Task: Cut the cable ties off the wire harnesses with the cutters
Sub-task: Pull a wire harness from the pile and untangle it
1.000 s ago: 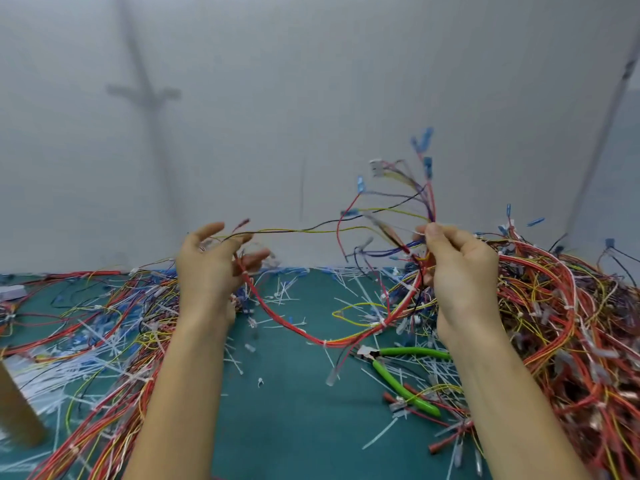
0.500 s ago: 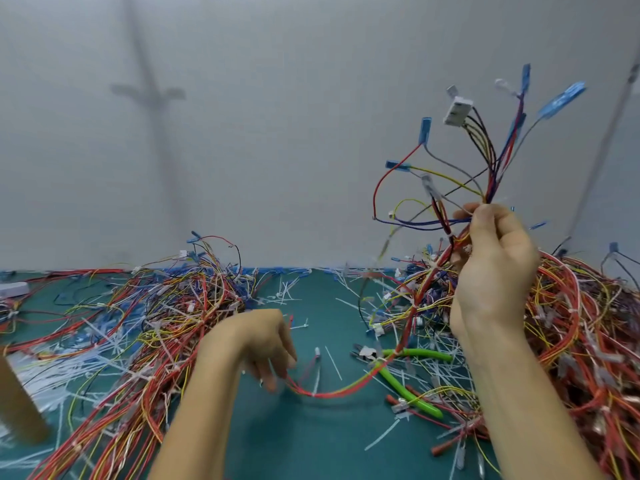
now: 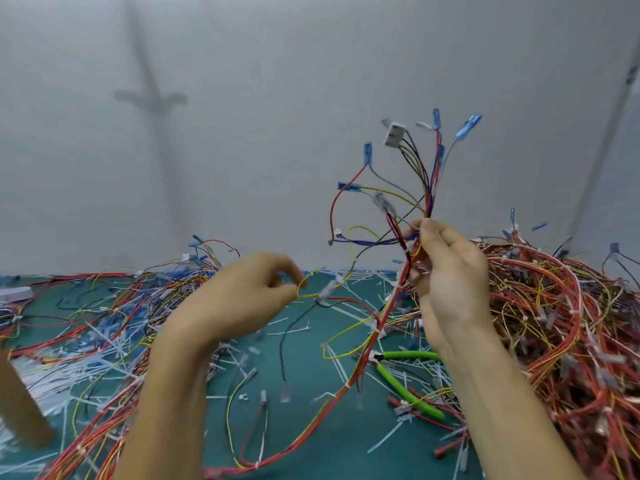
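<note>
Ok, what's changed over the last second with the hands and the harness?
The left hand let go of the harness, dipped toward the table, then rose and now pinches a thin yellow wire. The right hand lifted its end of the harness, so the connectors point upward. Unchanged: the right hand's grip, and the green cutters lying on the table.

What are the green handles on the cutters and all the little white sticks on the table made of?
Cutter handles: probably soft plastic or rubber sleeves over metal, since they look bright green, smooth and a little shiny.
White sticks: most likely plastic, cut ends of cable ties. They are thin, flat and pale with a dull sheen, and some lie bent.
</note>
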